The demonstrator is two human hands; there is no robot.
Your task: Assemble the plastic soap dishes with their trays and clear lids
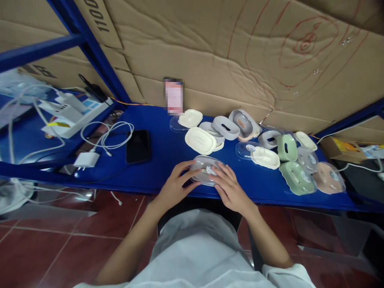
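Observation:
Just in front of me, near the table's front edge, lies a grey oval soap box with a clear lid [205,163], a round white sticker on top. My left hand [179,182] grips its left end, fingers bent round the rim. From the right, my right hand [230,185] holds the other end, with fingertips on the lid beside the sticker. Right behind it are a cream oval lid [200,141] and a grey slotted tray [226,128]. To the right, a clear lid [244,149] partly overlaps a cream piece [265,157].
Closed green [295,180] and peach [328,178] soap boxes sit at the right on the blue table [168,160]. A black phone [137,146] and a coiled white cable [103,134] lie left. Another phone [174,96] leans on the cardboard wall [204,48].

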